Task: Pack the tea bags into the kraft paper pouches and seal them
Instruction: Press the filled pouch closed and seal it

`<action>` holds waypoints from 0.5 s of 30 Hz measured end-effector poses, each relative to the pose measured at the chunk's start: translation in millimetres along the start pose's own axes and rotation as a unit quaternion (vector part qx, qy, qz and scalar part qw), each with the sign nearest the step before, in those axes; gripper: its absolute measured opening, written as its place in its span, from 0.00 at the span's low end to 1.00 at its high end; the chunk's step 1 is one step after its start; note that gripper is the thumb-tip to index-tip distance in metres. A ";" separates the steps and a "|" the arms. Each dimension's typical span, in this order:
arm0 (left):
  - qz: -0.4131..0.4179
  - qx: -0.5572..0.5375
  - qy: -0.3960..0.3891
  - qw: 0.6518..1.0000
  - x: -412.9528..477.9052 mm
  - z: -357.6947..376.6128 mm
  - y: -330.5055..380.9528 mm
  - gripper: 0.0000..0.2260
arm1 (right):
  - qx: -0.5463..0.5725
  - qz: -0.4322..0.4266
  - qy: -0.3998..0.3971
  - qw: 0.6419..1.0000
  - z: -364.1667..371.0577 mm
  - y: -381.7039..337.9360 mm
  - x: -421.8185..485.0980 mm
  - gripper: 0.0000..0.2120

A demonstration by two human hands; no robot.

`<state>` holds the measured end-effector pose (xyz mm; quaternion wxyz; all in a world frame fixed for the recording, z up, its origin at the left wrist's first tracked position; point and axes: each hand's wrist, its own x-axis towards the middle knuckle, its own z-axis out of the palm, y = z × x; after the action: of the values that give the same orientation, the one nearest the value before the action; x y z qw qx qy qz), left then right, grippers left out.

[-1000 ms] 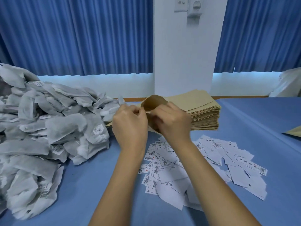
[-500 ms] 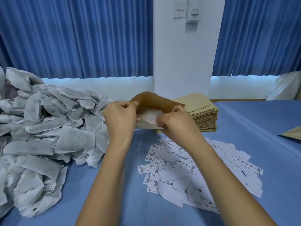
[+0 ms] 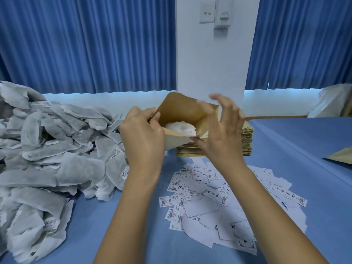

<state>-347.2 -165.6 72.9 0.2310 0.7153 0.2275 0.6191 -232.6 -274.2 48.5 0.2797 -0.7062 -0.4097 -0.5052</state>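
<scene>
A kraft paper pouch (image 3: 182,111) is held above the table with its mouth spread wide towards me. A white tea bag (image 3: 182,128) lies inside it. My left hand (image 3: 142,136) grips the pouch's left edge. My right hand (image 3: 222,130) pinches the right side of the mouth with thumb and forefinger, its other fingers lifted and spread. A big heap of grey-white tea bags (image 3: 49,155) covers the table's left side. Behind my right hand sits a stack of flat kraft pouches (image 3: 245,143).
Several white printed labels (image 3: 224,202) lie scattered on the blue tablecloth (image 3: 304,149) in front of the stack. Another kraft pouch (image 3: 341,157) shows at the right edge. A white bag (image 3: 331,103) sits at the back right. Blue curtains and a white pillar stand behind.
The pouch has been pulled open wider and raised, so the tea bag inside shows more. My right hand's fingers have lifted and spread.
</scene>
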 end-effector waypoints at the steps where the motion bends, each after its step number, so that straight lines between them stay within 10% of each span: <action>1: 0.014 -0.009 0.002 1.000 0.5 0.4 3.8 0.09 | 0.005 0.018 -0.005 1.000 -4.6 3.0 2.4 0.44; 6: 0.094 -0.049 -0.001 0.994 1.1 -2.3 19.9 0.17 | 0.020 0.032 -0.068 0.997 -24.2 23.2 19.3 0.46; 11: 0.114 -0.118 -0.021 0.986 15.4 -1.8 11.2 0.17 | 0.042 0.063 0.061 0.995 -30.5 44.7 26.5 0.05; 15: 0.031 -0.175 -0.054 0.983 14.1 17.8 -11.8 0.20 | 0.063 0.121 0.098 0.986 -14.4 52.4 18.7 0.08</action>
<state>-328.2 -148.5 74.4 0.3453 0.7028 0.0804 0.6167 -191.6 -307.0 71.9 0.4213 -0.6788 -0.3230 -0.5074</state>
